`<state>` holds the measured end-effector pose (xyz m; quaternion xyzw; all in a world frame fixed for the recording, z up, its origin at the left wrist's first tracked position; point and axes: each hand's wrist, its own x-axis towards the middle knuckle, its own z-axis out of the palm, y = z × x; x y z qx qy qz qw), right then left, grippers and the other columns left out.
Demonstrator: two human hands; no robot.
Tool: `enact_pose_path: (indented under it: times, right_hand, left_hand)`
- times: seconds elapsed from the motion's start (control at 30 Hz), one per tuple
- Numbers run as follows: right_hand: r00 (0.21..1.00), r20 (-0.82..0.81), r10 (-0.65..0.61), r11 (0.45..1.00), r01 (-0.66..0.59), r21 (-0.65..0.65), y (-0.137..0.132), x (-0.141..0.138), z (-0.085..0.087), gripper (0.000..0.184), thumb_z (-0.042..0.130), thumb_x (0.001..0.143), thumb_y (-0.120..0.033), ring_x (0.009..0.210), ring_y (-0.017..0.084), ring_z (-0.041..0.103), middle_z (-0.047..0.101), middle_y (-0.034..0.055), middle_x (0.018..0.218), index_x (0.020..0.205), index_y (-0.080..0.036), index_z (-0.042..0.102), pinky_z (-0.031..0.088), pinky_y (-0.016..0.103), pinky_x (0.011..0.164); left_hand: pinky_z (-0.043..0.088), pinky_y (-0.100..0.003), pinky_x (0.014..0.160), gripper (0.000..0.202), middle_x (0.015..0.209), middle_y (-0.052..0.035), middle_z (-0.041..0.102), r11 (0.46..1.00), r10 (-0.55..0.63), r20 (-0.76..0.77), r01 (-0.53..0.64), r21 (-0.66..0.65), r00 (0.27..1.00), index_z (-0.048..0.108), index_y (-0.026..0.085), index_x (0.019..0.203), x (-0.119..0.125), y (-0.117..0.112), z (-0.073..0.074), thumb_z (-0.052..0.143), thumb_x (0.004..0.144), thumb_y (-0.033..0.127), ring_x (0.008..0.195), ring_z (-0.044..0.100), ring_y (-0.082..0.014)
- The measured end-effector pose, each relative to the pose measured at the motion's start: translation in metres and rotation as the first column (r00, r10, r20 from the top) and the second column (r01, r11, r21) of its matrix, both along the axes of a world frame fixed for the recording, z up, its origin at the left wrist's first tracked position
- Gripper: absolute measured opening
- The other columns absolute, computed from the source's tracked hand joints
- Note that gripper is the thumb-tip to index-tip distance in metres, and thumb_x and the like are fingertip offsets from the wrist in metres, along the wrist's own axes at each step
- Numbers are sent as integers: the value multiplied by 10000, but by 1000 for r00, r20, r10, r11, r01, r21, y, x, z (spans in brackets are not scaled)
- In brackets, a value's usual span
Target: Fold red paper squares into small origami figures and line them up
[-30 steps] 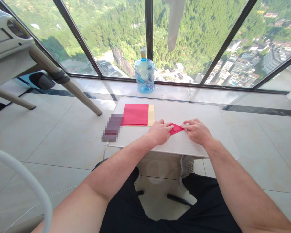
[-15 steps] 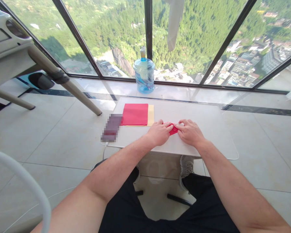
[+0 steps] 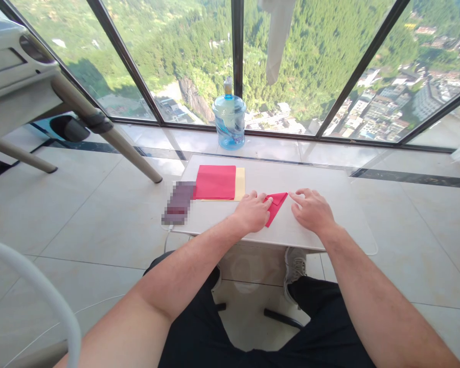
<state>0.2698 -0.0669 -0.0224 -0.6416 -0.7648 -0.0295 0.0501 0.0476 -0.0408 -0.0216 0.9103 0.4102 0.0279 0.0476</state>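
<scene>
The left hand (image 3: pixel 253 210) presses flat on the folded red paper (image 3: pixel 275 205) near the bench's (image 3: pixel 341 225) front edge, the right hand (image 3: pixel 311 209) rests open just beside it; thin, light, easily creased, it is best pinched at a corner.

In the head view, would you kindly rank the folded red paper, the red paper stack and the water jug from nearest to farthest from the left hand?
1. Folded red paper: under the left hand fingertips, on its right.
2. Red paper stack: beyond, slightly left, on the table.
3. Water jug: farthest, on the floor by the window.
</scene>
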Motion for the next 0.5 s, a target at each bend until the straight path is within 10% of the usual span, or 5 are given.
enact_pose_path:
  times: [0.5]
  right_hand:
    - [998, -58, 25, 996, -30, -82, 13, -25, -7, 412, 450, 965, -398, 1093, 289, 550, 619, 111, 1264, 1315, -301, 644, 400, 420, 914]
  left_hand:
    - [419, -492, 962, 502, 1343, -149, 559, 1000, 6, -6, -6, 15, 1000, 476, 151, 1422, 3, -7, -6, 366, 987, 377, 1164, 473, -333]
